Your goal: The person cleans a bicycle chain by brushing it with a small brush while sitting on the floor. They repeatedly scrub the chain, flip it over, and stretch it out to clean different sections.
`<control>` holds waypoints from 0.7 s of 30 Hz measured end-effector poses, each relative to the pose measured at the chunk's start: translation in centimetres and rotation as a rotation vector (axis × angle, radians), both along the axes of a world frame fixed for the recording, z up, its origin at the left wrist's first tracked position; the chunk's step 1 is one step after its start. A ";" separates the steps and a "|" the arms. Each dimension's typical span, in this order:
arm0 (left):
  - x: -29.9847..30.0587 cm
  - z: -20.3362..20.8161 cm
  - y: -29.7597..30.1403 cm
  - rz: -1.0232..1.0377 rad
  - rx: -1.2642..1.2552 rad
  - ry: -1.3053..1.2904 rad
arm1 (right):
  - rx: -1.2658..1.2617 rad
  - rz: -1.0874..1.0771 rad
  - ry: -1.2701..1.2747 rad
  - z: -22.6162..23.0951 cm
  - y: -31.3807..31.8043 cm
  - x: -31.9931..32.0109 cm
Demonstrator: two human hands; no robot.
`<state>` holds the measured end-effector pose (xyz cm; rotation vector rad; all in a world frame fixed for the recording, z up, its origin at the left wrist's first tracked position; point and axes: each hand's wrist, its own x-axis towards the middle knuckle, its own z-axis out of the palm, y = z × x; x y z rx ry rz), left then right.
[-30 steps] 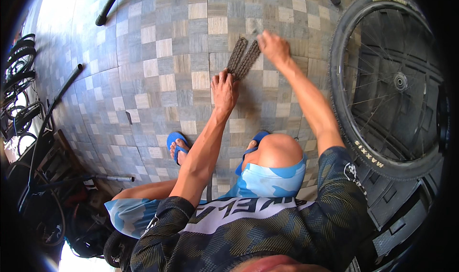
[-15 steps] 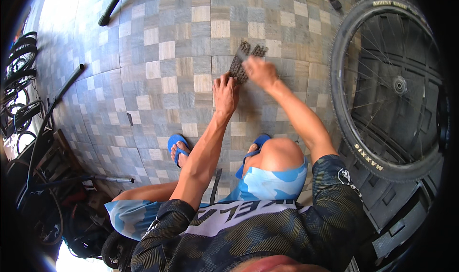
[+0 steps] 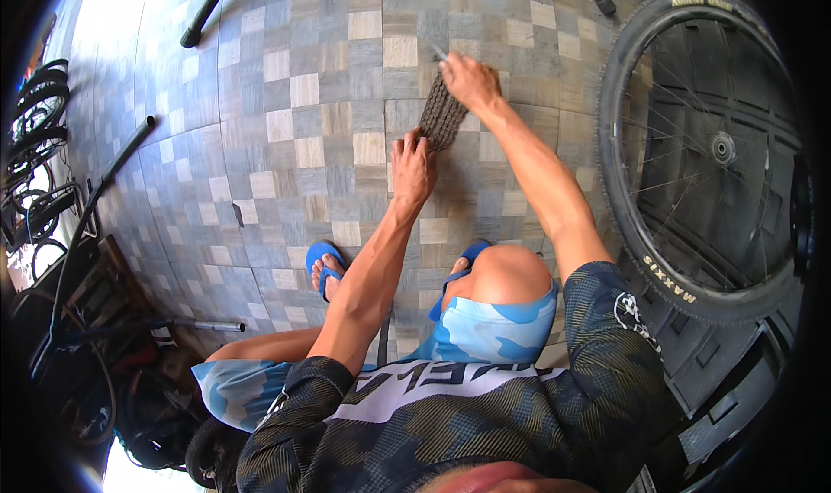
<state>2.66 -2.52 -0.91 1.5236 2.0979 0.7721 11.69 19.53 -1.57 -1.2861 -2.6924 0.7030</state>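
Observation:
Dark bicycle chain (image 3: 444, 116) lies on the tiled floor in several strands side by side, forming a narrow strip that slants away to the right. My left hand (image 3: 413, 166) is at its near end, fingers closed on the chain edge. Over the far end, my right hand (image 3: 472, 83) is closed around a slim, pale tool (image 3: 440, 52) whose tip sticks out past the fingers to the upper left. The tool's kind cannot be made out, and the hand covers part of the far strands.
A bicycle wheel (image 3: 625, 207) with a black tyre leans at the right against dark panels. Black stand legs (image 3: 201, 25) reach onto the floor at the top, and another tube (image 3: 130, 151) at the left. Tyres and bike parts (image 3: 39, 103) crowd the left edge.
My right hand has moved farther from me along the chain with the tool. The strands lie closer together at the far end. My left hand stays nearly in place.

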 end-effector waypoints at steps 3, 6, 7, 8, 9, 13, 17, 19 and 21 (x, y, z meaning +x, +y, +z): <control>-0.8 0.4 -0.4 -0.050 -0.090 -0.002 | 0.082 0.188 0.028 1.3 -3.6 -1.4; -0.8 0.6 -0.1 -0.064 -0.056 0.003 | 0.125 0.146 0.032 0.8 -1.9 -0.1; -0.4 0.9 0.6 -0.079 -0.044 -0.004 | -0.010 -0.062 -0.009 0.4 1.3 0.7; -0.5 0.9 0.5 -0.083 -0.050 -0.001 | 0.221 -0.005 0.071 0.7 2.6 0.1; -0.7 0.8 0.4 -0.087 -0.055 0.002 | 0.184 0.056 0.058 0.5 1.7 -0.3; -1.0 0.9 0.2 -0.089 -0.081 0.013 | 0.350 0.391 0.197 -0.7 -5.1 -0.1; -0.1 1.1 0.9 -0.133 -0.055 0.003 | 0.053 -0.105 -0.231 -0.7 4.3 2.1; -1.8 0.2 -0.8 -0.071 -0.086 0.044 | 0.051 0.135 -0.039 3.4 -0.3 -2.2; -1.1 0.6 -0.2 -0.078 -0.058 0.025 | 0.024 0.273 -0.055 2.3 -4.9 -1.6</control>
